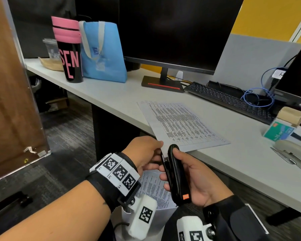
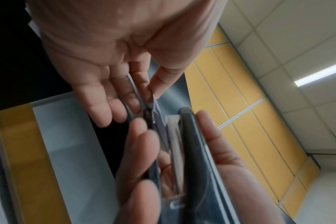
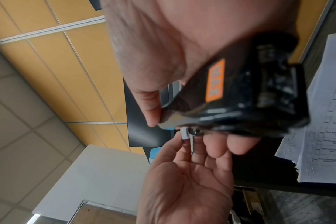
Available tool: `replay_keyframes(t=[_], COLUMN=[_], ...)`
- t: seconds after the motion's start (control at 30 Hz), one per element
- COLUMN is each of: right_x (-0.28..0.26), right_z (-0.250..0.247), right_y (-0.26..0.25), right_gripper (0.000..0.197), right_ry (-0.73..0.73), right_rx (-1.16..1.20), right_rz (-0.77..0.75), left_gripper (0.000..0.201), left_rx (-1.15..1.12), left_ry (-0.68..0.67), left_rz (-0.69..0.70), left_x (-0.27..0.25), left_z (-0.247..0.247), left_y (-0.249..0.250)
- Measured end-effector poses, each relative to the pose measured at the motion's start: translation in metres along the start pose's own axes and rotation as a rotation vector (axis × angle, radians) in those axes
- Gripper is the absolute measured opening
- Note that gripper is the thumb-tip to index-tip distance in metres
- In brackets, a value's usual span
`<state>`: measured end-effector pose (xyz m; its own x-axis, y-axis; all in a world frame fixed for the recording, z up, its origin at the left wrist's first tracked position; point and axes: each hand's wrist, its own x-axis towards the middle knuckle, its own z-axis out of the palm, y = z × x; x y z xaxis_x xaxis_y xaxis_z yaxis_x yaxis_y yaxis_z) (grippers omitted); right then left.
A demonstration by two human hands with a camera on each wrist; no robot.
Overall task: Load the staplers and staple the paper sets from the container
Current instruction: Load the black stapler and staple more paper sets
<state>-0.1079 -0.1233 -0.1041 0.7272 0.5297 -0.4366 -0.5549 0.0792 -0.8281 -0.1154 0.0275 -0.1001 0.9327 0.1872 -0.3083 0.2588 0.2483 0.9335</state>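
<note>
We held the black stapler (image 1: 176,173) in our right hand (image 1: 196,181), below the near edge of the surface (image 1: 241,164), thumb along its top and fingers (image 2: 136,145) wrapped round its underside, so that hand was grasping it. The stapler's orange label (image 3: 215,80) sat at the end nearest our wrist. Our left hand (image 1: 144,153) met the stapler's front end, its thumb and forefinger pinching the corner of a paper set (image 1: 162,148) at the stapler's mouth, while the other fingers lay loosely extended. In the right wrist view a small white piece (image 3: 184,133) showed at the stapler's nose, just by the left fingertips; we could not tell what it was. Beyond the stapler, a printed sheet (image 1: 182,124) lay flat on the surface, its near corner over the edge. Below the stapler more printed papers (image 1: 153,188) stood in a white container (image 1: 163,213). To the right of the stapler, on the surface, lay a green staple box (image 1: 278,133) and a second, grey stapler (image 1: 292,152). Farther back stood a monitor (image 1: 174,32), a keyboard (image 1: 231,100), a blue bag (image 1: 102,51) and a pink-lidded cup (image 1: 69,49).
</note>
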Motion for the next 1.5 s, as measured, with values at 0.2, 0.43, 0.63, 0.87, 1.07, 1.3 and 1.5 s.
replay_keyframes(t=[0.2, 0.43, 0.63, 0.87, 1.07, 1.3, 1.5], right_x=[0.002, 0.003, 0.010, 0.010, 0.003, -0.001, 0.002], right_z=[-0.001, 0.005, 0.003, 0.003, -0.012, -0.013, -0.008], right_y=[0.000, 0.001, 0.007, 0.007, -0.006, 0.002, 0.011], right_gripper=[0.046, 0.038, 0.043, 0.046, 0.054, 0.058, 0.045], right_ry=[0.039, -0.003, 0.095, 0.072, 0.016, -0.066, -0.121], right_rx=[-0.015, -0.051, -0.057, -0.006, 0.080, -0.001, -0.053], right_rz=[-0.006, -0.024, -0.097, -0.107, -0.008, 0.104, 0.168], left_gripper=[0.010, 0.029, 0.024, 0.028, 0.034, 0.037, 0.008], left_rx=[0.001, 0.050, 0.065, 0.060, 0.631, 1.218, 0.641], left_ry=[0.015, -0.223, -0.151, -0.124, 0.261, -0.049, 0.144], left_rz=[0.025, -0.085, -0.023, 0.009, 0.461, 0.975, 0.655], left_x=[0.001, -0.010, -0.006, -0.006, 0.015, 0.025, 0.024], left_z=[0.000, 0.002, 0.005, 0.004, -0.021, -0.031, -0.014], left_y=[0.000, -0.002, -0.003, -0.001, -0.003, -0.013, 0.004])
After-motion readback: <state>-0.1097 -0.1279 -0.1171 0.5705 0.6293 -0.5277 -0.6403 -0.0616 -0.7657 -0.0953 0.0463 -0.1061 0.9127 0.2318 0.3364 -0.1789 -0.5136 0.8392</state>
